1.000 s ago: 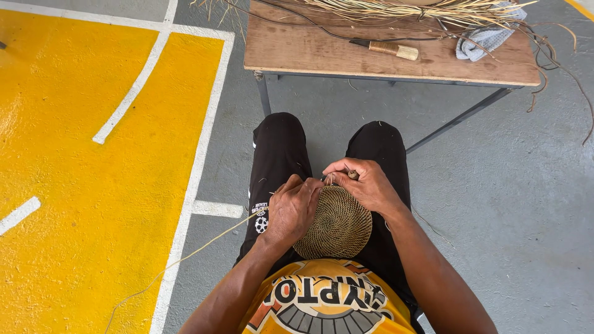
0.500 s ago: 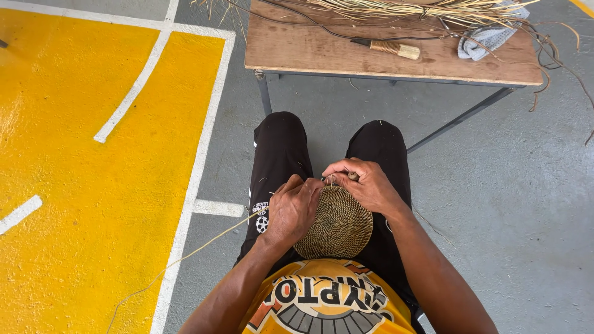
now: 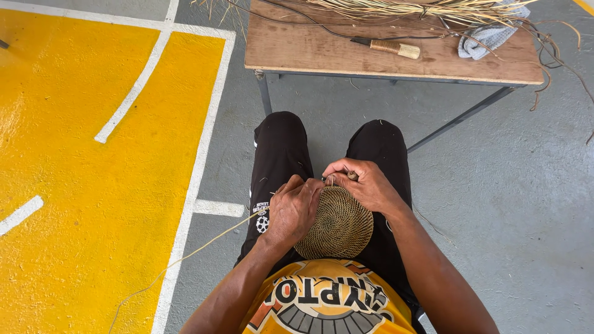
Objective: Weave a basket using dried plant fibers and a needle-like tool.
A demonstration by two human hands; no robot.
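Facing up, woven disc (image 3: 337, 226) lies flat on lap.

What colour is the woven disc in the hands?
Golden brown woven disc, coiled in rings; the head view shows it best.

The wooden table (image 3: 322, 52) blocks the way ahead, its far edge crowded by a straw bundle (image 3: 421, 7), a wooden-handled tool (image 3: 387, 46) and a grey cloth (image 3: 489, 38) (the near boards lie bare). A thin fibre strand (image 3: 185, 255) trails across the floor to the left. Grey floor (image 3: 513, 204) on the right offers open passage.
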